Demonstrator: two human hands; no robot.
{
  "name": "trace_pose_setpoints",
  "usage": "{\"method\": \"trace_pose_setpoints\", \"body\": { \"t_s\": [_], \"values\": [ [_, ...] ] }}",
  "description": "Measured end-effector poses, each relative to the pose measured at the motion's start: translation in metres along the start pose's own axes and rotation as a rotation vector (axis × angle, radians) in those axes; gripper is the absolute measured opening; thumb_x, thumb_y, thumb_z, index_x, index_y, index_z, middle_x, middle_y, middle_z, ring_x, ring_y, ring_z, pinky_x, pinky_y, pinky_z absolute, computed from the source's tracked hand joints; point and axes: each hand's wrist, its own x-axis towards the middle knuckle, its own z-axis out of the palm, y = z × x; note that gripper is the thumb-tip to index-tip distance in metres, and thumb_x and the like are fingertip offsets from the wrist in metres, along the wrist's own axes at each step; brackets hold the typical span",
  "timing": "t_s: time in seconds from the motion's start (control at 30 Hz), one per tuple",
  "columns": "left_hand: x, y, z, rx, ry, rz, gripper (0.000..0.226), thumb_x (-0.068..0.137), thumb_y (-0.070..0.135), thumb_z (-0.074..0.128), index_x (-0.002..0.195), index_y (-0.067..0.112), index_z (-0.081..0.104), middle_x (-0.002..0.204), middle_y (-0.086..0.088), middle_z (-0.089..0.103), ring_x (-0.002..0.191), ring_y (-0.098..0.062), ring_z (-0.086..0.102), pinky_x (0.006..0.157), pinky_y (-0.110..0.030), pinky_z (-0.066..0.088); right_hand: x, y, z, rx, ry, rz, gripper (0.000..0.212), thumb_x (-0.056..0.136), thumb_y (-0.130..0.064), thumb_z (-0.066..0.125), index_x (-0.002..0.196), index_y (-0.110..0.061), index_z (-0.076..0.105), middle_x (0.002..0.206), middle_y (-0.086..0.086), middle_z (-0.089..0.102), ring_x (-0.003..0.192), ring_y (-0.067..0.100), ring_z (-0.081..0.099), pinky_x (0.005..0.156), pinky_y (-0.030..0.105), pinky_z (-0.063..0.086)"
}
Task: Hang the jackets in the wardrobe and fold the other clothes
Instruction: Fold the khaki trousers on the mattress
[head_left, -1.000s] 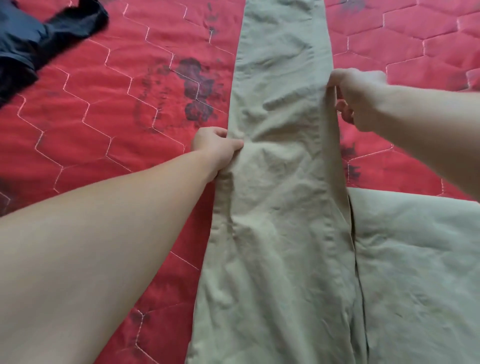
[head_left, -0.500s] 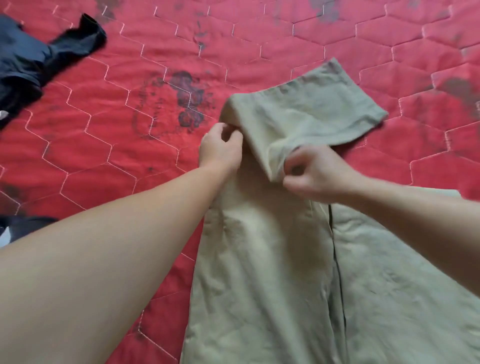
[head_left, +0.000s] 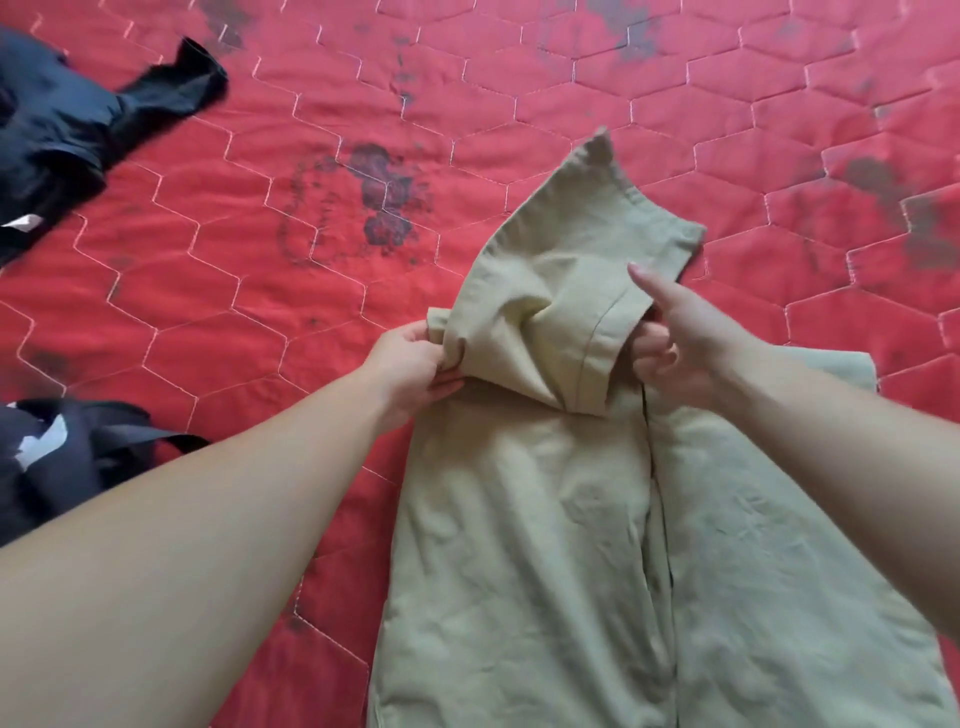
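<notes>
The red quilt lay flat. The left hand and right hand pinched the tan pants mid-frame. Matching the edges would fold them neatly.

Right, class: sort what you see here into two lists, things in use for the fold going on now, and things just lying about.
In use:
- khaki trousers, leg end doubled back
- left hand, pinching the fold
- right hand, holding the fold's other edge

Lying about:
- dark garment, top left
- dark clothes, left edge
- red quilt, underneath it all

Both hands, left hand and right hand, grip khaki trousers.
</notes>
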Motion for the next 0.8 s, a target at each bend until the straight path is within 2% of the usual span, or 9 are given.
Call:
{"method": "trace_pose_setpoints", "body": {
  "t_s": [0.17, 0.23, 0.3, 0.37, 0.47, 0.57, 0.67, 0.73, 0.8],
  "values": [
    [-0.002, -0.013, -0.012, 0.056, 0.06, -0.019, 0.017, 0.091, 0.01, 0.06, 0.087, 0.025, 0.065, 0.07, 0.006, 0.071, 0.056, -0.006, 0.065, 0.065, -0.027, 0.056, -0.007, -0.011, 0.015, 0.067, -0.047, -0.155, 0.026, 0.094, -0.002, 0.047, 0.082, -0.021, 0.061, 0.06, -0.01, 0.049, 0.035, -0.001, 0.037, 0.031, 0.01, 0.024],
    [-0.01, -0.017, -0.015, 0.1, 0.079, -0.076, 0.006, 0.09, 0.032, 0.065, 0.093, 0.027, 0.065, 0.077, 0.004, 0.07, 0.058, -0.009, 0.065, 0.056, -0.025, 0.056, -0.023, -0.001, 0.011, -0.04, -0.138, -0.201, 0.026, 0.09, 0.003, 0.049, 0.083, -0.017, 0.065, 0.068, -0.003, 0.06, 0.05, 0.006, 0.061, 0.041, 0.014, 0.044],
    [-0.019, -0.019, -0.021, 0.1, 0.088, -0.171, 0.026, 0.09, 0.05, 0.059, 0.098, 0.026, 0.065, 0.081, 0.0, 0.07, 0.06, -0.013, 0.068, 0.053, -0.027, 0.055, -0.043, 0.014, 0.006, -0.186, -0.262, -0.192, 0.028, 0.087, 0.008, 0.054, 0.083, -0.013, 0.073, 0.083, 0.004, 0.073, 0.074, 0.017, 0.073, 0.061, 0.024, 0.058],
    [-0.03, -0.019, -0.025, 0.059, 0.048, -0.254, 0.04, 0.091, 0.058, 0.053, 0.1, 0.021, 0.063, 0.086, -0.005, 0.071, 0.063, -0.019, 0.071, 0.057, -0.033, 0.058, -0.061, 0.031, 0.002, -0.535, -0.294, -0.281, 0.029, 0.084, 0.007, 0.064, 0.092, -0.017, 0.078, 0.108, 0.001, 0.072, 0.097, 0.012, 0.069, 0.077, 0.02, 0.055],
    [-0.051, -0.027, -0.022, 0.073, -0.04, -0.317, 0.047, 0.087, 0.064, 0.054, 0.106, 0.021, 0.062, 0.097, -0.01, 0.072, 0.076, -0.026, 0.073, 0.064, -0.042, 0.059, -0.078, 0.061, -0.007, -1.534, -0.193, -0.442, 0.038, 0.091, -0.015, 0.063, 0.128, -0.011, 0.061, 0.136, -0.003, 0.051, 0.121, 0.012, 0.05, 0.098, 0.011, 0.03],
    [-0.076, -0.048, -0.013, 0.061, -0.084, -0.333, 0.042, 0.084, 0.058, 0.063, 0.107, 0.023, 0.066, 0.096, -0.01, 0.075, 0.083, -0.026, 0.074, 0.068, -0.046, 0.06, -0.096, 0.097, -0.011, -1.983, -0.151, -0.291, 0.049, 0.098, -0.03, 0.047, 0.144, -0.013, 0.042, 0.153, 0.008, 0.035, 0.141, 0.026, 0.032, 0.114, 0.034, 0.019],
    [-0.102, -0.077, -0.007, 0.097, -0.081, -0.361, 0.035, 0.084, 0.049, 0.069, 0.108, 0.026, 0.06, 0.104, -0.01, 0.069, 0.084, -0.025, 0.072, 0.067, -0.046, 0.06, -0.116, 0.125, -0.016, -1.851, -0.102, -0.448, 0.061, 0.098, -0.033, 0.042, 0.154, -0.02, 0.021, 0.162, 0.0, 0.012, 0.148, 0.02, 0.011, 0.113, 0.023, 0.002],
    [-0.117, -0.095, -0.003, 0.064, -0.085, -0.391, 0.028, 0.085, 0.049, 0.068, 0.101, 0.029, 0.057, 0.106, -0.013, 0.067, 0.083, -0.026, 0.073, 0.064, -0.045, 0.06, -0.124, 0.137, -0.018, -1.479, -0.038, -0.555, 0.054, 0.093, -0.028, 0.05, 0.146, -0.024, 0.04, 0.154, -0.003, 0.034, 0.142, 0.017, 0.029, 0.11, 0.016, 0.024],
    [-0.128, -0.105, 0.002, 0.004, -0.099, -0.402, 0.028, 0.088, 0.053, 0.062, 0.099, 0.028, 0.057, 0.106, -0.014, 0.069, 0.083, -0.025, 0.073, 0.063, -0.044, 0.06, -0.134, 0.146, -0.016, -1.096, -0.048, -0.512, 0.052, 0.086, -0.021, 0.057, 0.137, -0.025, 0.047, 0.13, -0.009, 0.053, 0.121, 0.005, 0.048, 0.086, 0.001, 0.035]
  ]
}}
